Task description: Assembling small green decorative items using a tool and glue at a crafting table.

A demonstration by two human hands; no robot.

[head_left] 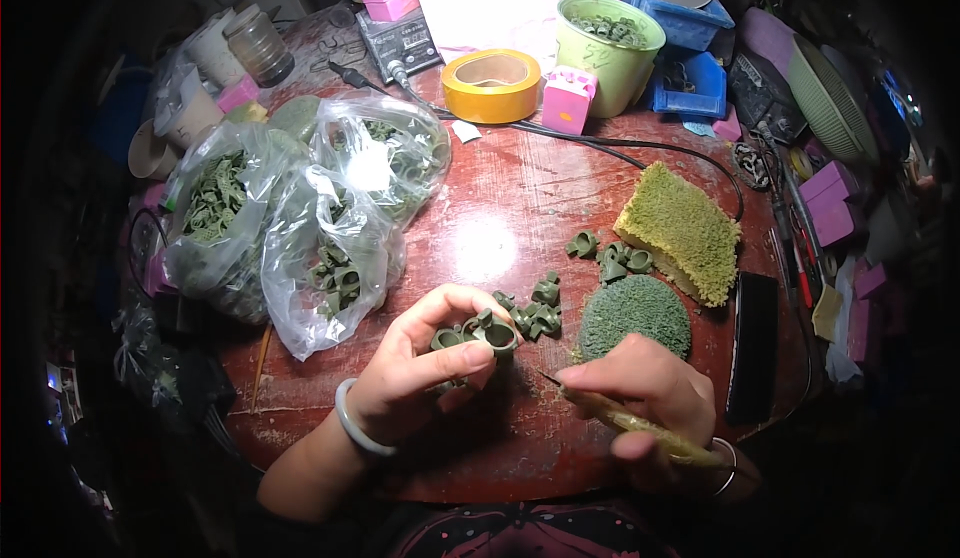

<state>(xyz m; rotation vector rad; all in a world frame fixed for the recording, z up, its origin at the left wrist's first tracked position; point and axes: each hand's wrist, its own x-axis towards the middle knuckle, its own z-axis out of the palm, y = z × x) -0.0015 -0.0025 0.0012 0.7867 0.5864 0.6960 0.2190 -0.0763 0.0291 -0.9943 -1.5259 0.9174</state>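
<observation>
Left hand (420, 373) pinches a green wax ring (480, 335); right hand (645, 393) grips a pointed tool (620, 420) just right. A slip could gouge the soft wax.

The left hand (425, 363) is raised palm-up, fingers (470, 358) curled in a pinch. The right hand (650, 398) lies knuckles-up, fingers closed in a pen-like grip.
</observation>
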